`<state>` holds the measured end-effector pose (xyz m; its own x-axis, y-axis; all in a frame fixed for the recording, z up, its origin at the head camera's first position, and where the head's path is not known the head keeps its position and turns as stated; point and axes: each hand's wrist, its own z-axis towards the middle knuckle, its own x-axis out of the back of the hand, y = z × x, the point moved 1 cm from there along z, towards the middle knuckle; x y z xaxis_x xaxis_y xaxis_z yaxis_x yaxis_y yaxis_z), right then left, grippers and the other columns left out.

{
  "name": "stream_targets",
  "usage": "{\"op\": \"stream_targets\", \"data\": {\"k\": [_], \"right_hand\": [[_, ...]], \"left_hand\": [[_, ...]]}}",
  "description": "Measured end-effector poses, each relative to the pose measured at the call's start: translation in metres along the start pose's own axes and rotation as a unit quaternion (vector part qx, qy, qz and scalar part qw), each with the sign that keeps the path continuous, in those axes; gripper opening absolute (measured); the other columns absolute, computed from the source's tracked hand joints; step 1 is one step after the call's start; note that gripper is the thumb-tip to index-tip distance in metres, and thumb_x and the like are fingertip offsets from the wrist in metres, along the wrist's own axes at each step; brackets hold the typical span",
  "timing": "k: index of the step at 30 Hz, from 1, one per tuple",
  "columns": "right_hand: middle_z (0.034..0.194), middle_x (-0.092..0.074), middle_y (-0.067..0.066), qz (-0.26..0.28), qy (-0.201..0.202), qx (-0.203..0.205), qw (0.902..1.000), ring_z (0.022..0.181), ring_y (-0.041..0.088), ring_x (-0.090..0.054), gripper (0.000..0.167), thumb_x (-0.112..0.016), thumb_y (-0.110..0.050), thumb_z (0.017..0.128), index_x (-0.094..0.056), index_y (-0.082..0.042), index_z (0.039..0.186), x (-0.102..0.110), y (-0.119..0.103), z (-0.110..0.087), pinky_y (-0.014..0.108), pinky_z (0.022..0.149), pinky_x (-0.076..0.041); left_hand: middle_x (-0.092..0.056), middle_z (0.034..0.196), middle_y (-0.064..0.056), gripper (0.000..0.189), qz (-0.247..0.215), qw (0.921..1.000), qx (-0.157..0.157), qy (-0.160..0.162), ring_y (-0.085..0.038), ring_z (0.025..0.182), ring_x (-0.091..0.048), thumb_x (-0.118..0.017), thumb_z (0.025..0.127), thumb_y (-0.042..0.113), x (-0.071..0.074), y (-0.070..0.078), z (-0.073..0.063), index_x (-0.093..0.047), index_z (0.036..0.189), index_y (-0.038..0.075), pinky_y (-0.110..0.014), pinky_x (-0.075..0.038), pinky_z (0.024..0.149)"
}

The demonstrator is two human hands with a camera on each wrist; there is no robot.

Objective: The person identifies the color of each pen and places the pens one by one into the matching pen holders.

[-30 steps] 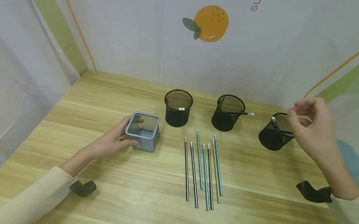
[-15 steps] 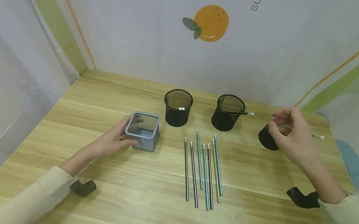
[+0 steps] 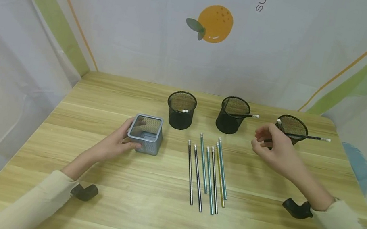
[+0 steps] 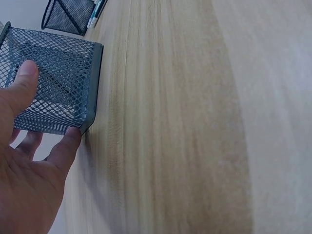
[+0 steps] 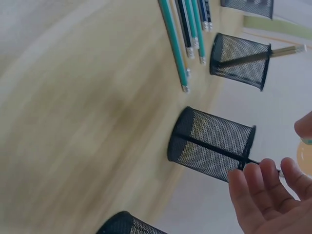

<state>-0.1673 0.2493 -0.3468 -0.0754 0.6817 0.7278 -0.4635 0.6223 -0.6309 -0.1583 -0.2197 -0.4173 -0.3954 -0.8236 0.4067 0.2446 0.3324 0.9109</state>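
My left hand (image 3: 108, 148) grips a grey square mesh pen holder (image 3: 150, 148), thumb on the near side. In the left wrist view, the same holder (image 4: 58, 78) stands with its lower edge against a finger. My right hand (image 3: 281, 151) hovers over the table just in front of the rightmost black mesh cup (image 3: 296, 127), fingers loosely bent and holding nothing. Across that cup's rim leans a black pencil (image 3: 313, 138), its white eraser end sticking out to the right. Another eraser tip shows inside. The right wrist view shows the relaxed fingers (image 5: 269, 183) near a black mesh cup (image 5: 214, 141).
Several pencils (image 3: 204, 163), turquoise, black and gold, lie side by side mid-table. Behind them stand a middle black cup (image 3: 228, 124) with a pencil jutting out right and a left black cup (image 3: 180, 121) with white eraser tips inside. A printed curtain (image 3: 128, 31) hangs behind the table.
My right hand has moved left and toward me, away from the rightmost cup. A black pencil now juts out of that cup to the right. My left hand stays on the holder.
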Motion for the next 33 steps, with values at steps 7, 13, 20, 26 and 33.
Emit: {"op": "stream_targets", "data": {"k": [7, 13, 20, 26, 33], "right_hand": [[0.111, -0.06, 0.018, -0.012, -0.049, -0.019, 0.9985, 0.102, 0.034, -0.061, 0.027, -0.069, -0.01, 0.096, -0.055, 0.001, 0.116, -0.016, 0.008, 0.0, 0.05, 0.087, -0.056], [0.11, -0.059, 0.021, -0.03, -0.07, -0.007, 0.9971, 0.101, 0.038, -0.061, 0.027, -0.07, -0.007, 0.094, -0.055, 0.002, 0.114, -0.031, 0.018, 0.002, 0.053, 0.087, -0.055], [0.108, -0.059, 0.022, -0.041, -0.078, 0.001, 0.9961, 0.098, 0.036, -0.061, 0.029, -0.071, -0.007, 0.092, -0.057, 0.006, 0.113, -0.043, 0.022, 0.006, 0.053, 0.085, -0.055], [0.105, -0.061, 0.022, -0.033, -0.075, -0.002, 0.9966, 0.094, 0.035, -0.064, 0.028, -0.071, -0.009, 0.092, -0.058, 0.007, 0.112, -0.051, 0.021, 0.012, 0.05, 0.082, -0.057], [0.106, -0.062, 0.021, -0.021, -0.09, -0.04, 0.9949, 0.095, 0.032, -0.063, 0.03, -0.069, -0.011, 0.092, -0.058, 0.009, 0.113, -0.061, 0.018, 0.024, 0.047, 0.083, -0.056]], "left_hand": [[-0.029, 0.157, -0.026, 0.081, 0.002, 1.0, 0.003, 0.0, -0.049, 0.143, -0.029, -0.065, 0.098, -0.001, 0.0, 0.0, -0.001, -0.014, 0.161, 0.008, -0.062, -0.032, 0.112], [-0.027, 0.159, -0.026, 0.081, 0.005, 1.0, -0.001, 0.0, -0.049, 0.144, -0.027, -0.064, 0.098, -0.002, 0.0, 0.0, 0.0, -0.014, 0.161, 0.008, -0.061, -0.031, 0.113], [-0.025, 0.159, -0.026, 0.079, 0.005, 1.0, -0.005, -0.002, -0.05, 0.144, -0.025, -0.064, 0.098, -0.002, 0.0, 0.001, 0.0, -0.014, 0.16, 0.006, -0.062, -0.03, 0.113], [-0.025, 0.16, -0.026, 0.079, 0.004, 1.0, -0.005, -0.003, -0.049, 0.144, -0.025, -0.063, 0.099, -0.002, 0.0, 0.0, 0.001, -0.013, 0.16, 0.005, -0.063, -0.029, 0.113], [-0.024, 0.16, -0.026, 0.08, 0.008, 1.0, -0.001, -0.003, -0.05, 0.143, -0.026, -0.064, 0.099, -0.001, 0.0, 0.0, 0.0, -0.012, 0.16, 0.005, -0.063, -0.029, 0.113]]}}
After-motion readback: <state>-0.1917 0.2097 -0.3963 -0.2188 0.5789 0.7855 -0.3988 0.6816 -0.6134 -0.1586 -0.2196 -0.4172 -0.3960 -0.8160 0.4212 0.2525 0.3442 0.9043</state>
